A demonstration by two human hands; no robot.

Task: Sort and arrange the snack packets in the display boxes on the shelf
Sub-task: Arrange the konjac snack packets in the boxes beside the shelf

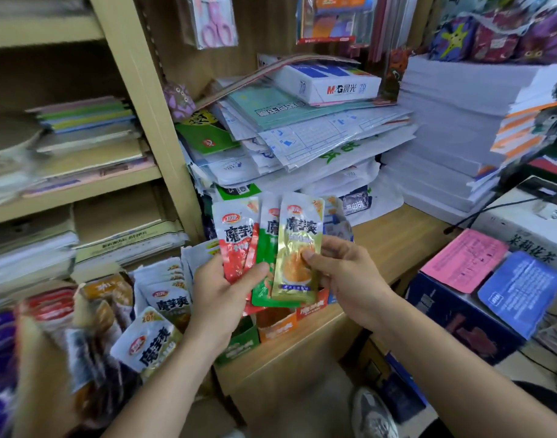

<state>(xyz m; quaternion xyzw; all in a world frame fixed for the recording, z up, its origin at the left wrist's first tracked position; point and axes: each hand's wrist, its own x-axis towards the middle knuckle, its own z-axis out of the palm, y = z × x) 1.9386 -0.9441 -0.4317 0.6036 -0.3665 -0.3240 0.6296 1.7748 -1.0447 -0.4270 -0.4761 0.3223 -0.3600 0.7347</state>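
Mid-sort. My left hand (220, 295) grips red foil packet (234, 248) and green foil packet (264, 251); right hand (346, 276) pinches gold foil packet (297, 241), above orange cardboard display box (275, 328). Next, probably: match gold's box.

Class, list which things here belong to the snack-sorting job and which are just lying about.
Job: left hand holding red packet and green packet; right hand pinching gold packet; stacked packets; display box.
Lying about: pink scissors; paper ream; white paper stacks; pink sheet.

The gold packet (297, 248) was glossy, crinkled foil-like plastic; the red packet (236, 238) shone too. The shelf (138, 90) and counter (397, 235) looked smooth, matt wood. The paper stack (454, 121) was matt; the sleeves (318, 137) were clear glossy plastic.
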